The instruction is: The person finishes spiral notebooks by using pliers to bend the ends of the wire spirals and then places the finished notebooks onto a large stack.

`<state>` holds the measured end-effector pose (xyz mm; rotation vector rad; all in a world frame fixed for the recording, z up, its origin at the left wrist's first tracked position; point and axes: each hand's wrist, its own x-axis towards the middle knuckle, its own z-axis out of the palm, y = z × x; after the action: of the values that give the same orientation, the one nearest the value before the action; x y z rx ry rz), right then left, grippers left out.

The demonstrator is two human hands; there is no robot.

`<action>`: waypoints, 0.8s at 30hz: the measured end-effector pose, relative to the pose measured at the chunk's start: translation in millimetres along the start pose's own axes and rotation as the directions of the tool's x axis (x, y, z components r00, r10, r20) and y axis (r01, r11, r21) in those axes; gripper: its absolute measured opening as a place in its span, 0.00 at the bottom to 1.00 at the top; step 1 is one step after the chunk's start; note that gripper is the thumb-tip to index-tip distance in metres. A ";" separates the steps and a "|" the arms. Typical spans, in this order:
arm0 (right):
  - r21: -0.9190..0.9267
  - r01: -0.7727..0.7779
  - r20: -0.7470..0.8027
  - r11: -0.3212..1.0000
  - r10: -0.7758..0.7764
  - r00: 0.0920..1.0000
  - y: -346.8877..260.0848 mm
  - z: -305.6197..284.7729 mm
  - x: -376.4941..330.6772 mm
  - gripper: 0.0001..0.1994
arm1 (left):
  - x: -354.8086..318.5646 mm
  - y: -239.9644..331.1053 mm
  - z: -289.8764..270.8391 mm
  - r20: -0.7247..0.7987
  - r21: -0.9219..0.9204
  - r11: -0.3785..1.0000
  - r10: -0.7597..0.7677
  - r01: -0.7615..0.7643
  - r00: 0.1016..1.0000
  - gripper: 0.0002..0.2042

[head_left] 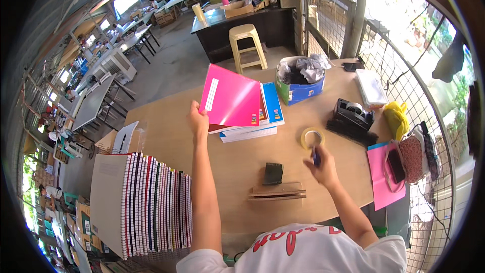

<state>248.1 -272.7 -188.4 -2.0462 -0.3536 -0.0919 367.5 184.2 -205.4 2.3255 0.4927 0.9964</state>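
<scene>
At a wooden worktable (166, 141), a person's left hand (197, 119) pinches a pink notebook (230, 96) by its edge, lifted above a stack of notebooks (262, 121). The right hand (321, 164) closes around a dark pen (316, 156) beside 1 tape roll (311, 136).

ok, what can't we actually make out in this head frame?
- Head view: pink cover lifted by the left hand hides most of the notebook stack.
- Right hand fingers cover most of a small dark tool; kind unclear.
- Blue box contents: crumpled, unidentifiable.
- Far people: too small.
</scene>
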 end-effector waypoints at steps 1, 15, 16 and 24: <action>0.030 0.024 -0.155 0.999 -0.019 0.988 11.9 0.7 14.6 0.26 | -16.3 50.8 -18.2 0.046 -0.097 0.995 0.009 -0.005 0.999 0.11; 0.207 0.197 0.108 0.958 -0.223 0.969 -75.9 35.1 -31.0 0.08 | -272.9 -28.3 -115.5 0.334 -0.772 0.494 -0.219 0.400 0.917 0.23; 0.177 0.201 0.141 0.964 -0.227 0.964 -82.2 35.2 -36.4 0.08 | -274.0 -25.5 -114.9 0.354 -0.775 0.468 -0.235 0.424 0.905 0.23; 0.179 0.268 0.163 0.947 -0.297 0.941 -50.2 73.2 -56.4 0.08 | -302.6 -61.7 -117.6 0.440 -0.804 0.344 -0.203 0.485 0.875 0.21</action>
<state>173.7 -198.5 -193.1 -1.8428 -0.7521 -0.0452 74.1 114.1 -340.4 1.2132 0.2116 0.4826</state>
